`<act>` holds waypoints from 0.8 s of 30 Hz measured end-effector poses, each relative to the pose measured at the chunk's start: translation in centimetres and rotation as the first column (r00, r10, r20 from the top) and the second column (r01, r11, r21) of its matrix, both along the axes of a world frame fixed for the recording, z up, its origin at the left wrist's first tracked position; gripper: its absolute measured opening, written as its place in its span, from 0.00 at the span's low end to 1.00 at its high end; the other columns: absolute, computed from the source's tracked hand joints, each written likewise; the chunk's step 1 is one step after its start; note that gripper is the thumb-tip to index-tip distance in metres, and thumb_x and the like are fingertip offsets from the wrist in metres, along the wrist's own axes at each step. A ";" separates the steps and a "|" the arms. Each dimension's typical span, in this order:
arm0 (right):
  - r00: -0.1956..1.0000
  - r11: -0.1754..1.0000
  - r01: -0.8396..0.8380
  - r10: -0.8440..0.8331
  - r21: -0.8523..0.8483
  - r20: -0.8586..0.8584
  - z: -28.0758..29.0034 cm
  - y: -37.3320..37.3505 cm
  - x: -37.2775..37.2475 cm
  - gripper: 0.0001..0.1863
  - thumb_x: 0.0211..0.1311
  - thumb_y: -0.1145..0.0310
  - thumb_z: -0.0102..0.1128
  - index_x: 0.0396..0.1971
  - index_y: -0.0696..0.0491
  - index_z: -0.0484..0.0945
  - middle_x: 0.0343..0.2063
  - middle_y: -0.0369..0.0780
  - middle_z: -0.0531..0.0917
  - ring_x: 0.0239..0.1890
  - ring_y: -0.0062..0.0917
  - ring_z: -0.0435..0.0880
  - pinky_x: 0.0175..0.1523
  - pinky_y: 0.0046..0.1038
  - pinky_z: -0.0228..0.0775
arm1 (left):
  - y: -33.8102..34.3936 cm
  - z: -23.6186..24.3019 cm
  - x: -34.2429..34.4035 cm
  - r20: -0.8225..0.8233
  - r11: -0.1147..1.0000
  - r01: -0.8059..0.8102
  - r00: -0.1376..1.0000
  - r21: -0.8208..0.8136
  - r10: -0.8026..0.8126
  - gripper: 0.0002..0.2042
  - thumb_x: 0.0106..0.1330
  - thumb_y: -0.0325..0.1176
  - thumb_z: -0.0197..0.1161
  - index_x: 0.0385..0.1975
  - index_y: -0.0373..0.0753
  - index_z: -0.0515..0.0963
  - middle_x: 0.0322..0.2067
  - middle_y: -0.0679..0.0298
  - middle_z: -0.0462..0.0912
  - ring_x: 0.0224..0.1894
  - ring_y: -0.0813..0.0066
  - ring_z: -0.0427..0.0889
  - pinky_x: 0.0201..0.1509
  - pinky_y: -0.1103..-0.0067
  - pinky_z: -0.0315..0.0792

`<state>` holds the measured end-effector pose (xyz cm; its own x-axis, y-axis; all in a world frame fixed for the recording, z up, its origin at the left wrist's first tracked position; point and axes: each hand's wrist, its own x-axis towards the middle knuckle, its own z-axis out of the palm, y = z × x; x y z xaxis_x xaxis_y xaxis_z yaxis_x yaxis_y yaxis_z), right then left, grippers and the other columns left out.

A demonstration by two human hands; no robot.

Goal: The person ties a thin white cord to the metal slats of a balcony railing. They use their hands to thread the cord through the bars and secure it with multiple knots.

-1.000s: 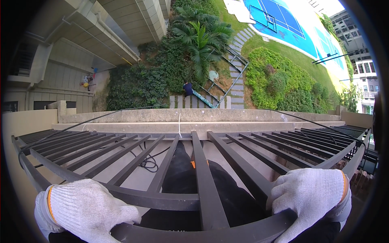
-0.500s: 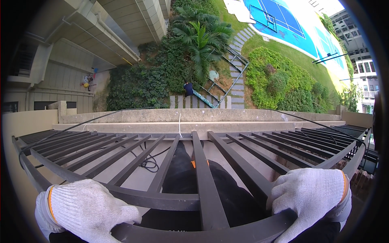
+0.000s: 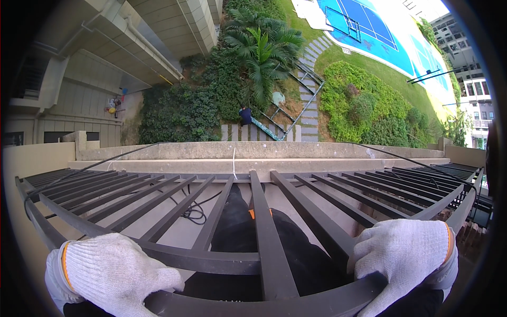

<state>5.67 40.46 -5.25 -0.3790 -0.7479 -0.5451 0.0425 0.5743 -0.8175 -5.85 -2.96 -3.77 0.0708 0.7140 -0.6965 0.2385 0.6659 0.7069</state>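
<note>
A dark brown metal railing (image 3: 277, 253) with upright bars spans the view just in front of me. My left hand (image 3: 119, 272), in a white knit glove with an orange cuff edge, wraps round the railing at the lower left. At the lower right my right hand (image 3: 404, 259), gloved alike, is closed round the railing too, its thumb on the near rail. The undersides of both grips are hidden. Between the bars my dark-clothed legs (image 3: 253, 232) show, with an orange patch (image 3: 260, 213) near them.
Beyond the bars runs a concrete ledge (image 3: 264, 149). A black cable (image 3: 194, 212) lies coiled behind the left bars, and a white cord (image 3: 234, 162) hangs over the ledge. Far below, a person (image 3: 245, 115) in dark clothes is beside a metal frame (image 3: 303, 108) on a paved path.
</note>
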 end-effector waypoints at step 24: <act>1.000 1.000 -0.001 0.001 0.006 0.011 0.1 0.0 -0.1 0.35 0.50 0.37 0.99 0.36 0.54 0.92 0.39 0.42 0.89 0.50 0.46 0.89 0.59 0.45 0.81 | 0.1 0.1 -0.1 0.019 1.000 -0.010 1.000 -0.001 0.010 0.34 0.64 0.62 0.90 0.51 0.35 0.91 0.32 0.48 0.91 0.37 0.39 0.94 0.43 0.55 0.85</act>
<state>5.54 40.41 -5.16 -0.3721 -0.7447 -0.5540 0.0508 0.5797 -0.8133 -5.98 -2.85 -3.63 0.0765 0.7141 -0.6958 0.2181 0.6690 0.7105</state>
